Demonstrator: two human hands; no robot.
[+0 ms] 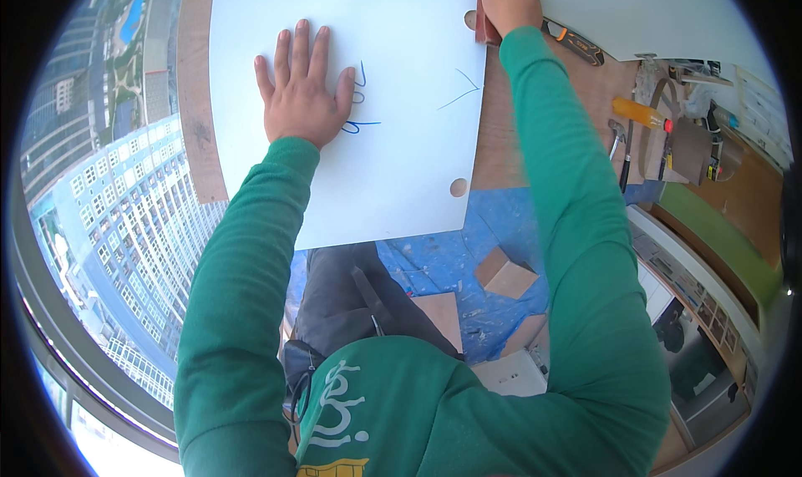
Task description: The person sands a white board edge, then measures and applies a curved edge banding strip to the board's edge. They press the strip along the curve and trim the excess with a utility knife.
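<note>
My left hand [302, 93] lies flat on a white panel [384, 176], its fingers spread and holding nothing. Blue pen marks show beside the thumb and toward the panel's right edge, where there are round holes. At the far right edge of the panel, my right hand [511, 7] is closed on a reddish-brown block [482, 27], which looks like a sanding block pressed along that edge. Part of the block is hidden under the fingers. Just right of this hand lies a tool with a black and orange handle [576, 43].
Beneath the panel is a wooden worktop [505, 143]. To the right lie a hammer [616, 136], an orange bottle [639, 112] and other tools. Wood offcuts [505, 274] rest on a blue sheet [451, 226] below. Another white panel [652, 13] stands at far right; a window borders the left.
</note>
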